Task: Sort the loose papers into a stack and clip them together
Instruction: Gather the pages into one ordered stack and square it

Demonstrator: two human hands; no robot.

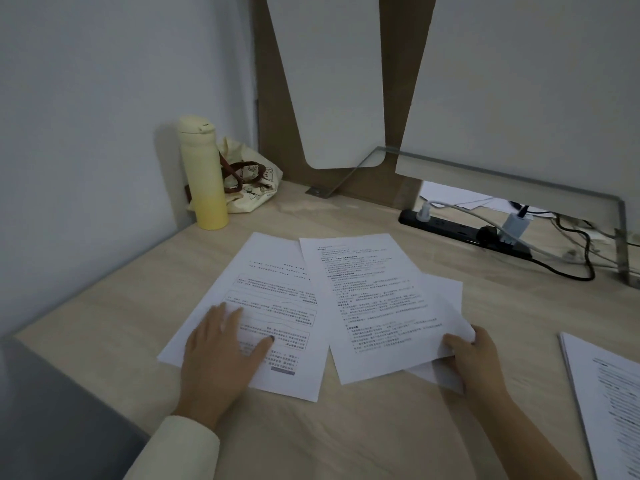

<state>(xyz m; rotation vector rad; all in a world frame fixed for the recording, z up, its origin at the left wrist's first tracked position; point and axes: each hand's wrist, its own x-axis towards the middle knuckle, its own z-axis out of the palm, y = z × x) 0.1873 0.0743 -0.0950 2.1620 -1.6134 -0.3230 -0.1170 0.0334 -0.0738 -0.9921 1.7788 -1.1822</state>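
- Pinched at its near right corner: the middle sheet [374, 306] of white printed paper, thumb on top, other fingers hidden beneath. A narrow grip by the right hand [474, 358], probably for lifting or sliding the sheet onto its neighbours.
- Directly under that pinch, poking out towards the far right: a third sheet [446, 292], plain white on its showing face. Cannot tell whether caught in the same pinch.
- Left of the pinch, partly tucked beneath the middle sheet's edge: the left sheet [263, 306], white with boxed print, lying at a slant.
- Pressed flat on the left sheet's near part: the left hand [221, 355], fingers straight and spread, holding nothing. Likely pinning the paper against skidding while the other sheet gets moved.
- Judged stage: gathering barely begun, with three sheets fanned and askew and edges not yet squared. No clip seen anywhere.
- Right of the pinch, well apart at the frame's edge: a separate pile [609, 393] of white printed pages, seemingly due to join the stack.
- Beneath everything: the pale wood-grain desk [346, 427].
- Far beyond the pinch, to the right: a black power strip [460, 232] with white plugs and trailing cables, apart from the papers.
- Far beyond the flat hand, in the wall corner: a tall pale-yellow bottle [204, 174], upright, just beside a cream cloth bag [249, 181] with a bear print.
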